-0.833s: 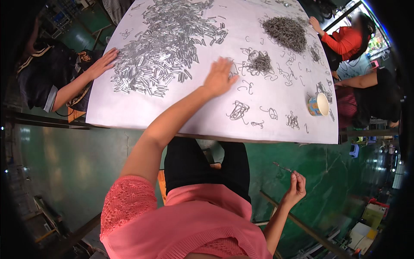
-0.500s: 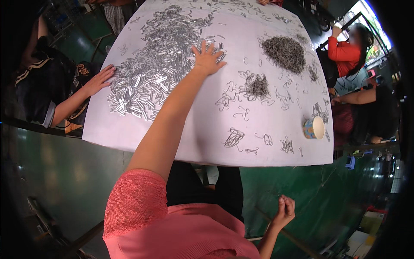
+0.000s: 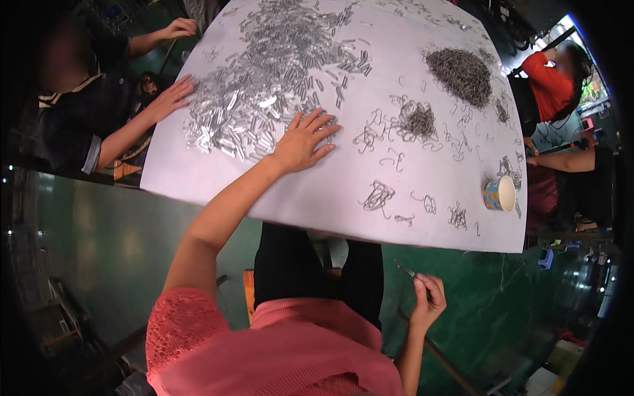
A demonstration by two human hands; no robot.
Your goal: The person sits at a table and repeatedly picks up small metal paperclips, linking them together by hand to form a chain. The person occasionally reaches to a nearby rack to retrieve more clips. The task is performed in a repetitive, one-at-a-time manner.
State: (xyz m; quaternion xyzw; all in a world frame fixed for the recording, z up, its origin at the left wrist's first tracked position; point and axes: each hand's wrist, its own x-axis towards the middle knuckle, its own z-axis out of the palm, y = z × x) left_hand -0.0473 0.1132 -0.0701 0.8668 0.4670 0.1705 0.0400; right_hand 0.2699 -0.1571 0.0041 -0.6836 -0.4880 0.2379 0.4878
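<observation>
Daylight glares through the opening (image 3: 592,92) at upper right. My bench (image 3: 317,201) looks bright and evenly lit, its metal strips (image 3: 247,119) glinting; the floor (image 3: 479,300) is dimmer. Fisheye distortion bends my surroundings, and black darkness swallows the corners.

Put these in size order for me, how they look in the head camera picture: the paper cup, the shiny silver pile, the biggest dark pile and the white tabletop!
Largest to smallest:
1. White tabletop
2. Shiny silver pile
3. Biggest dark pile
4. Paper cup
</observation>
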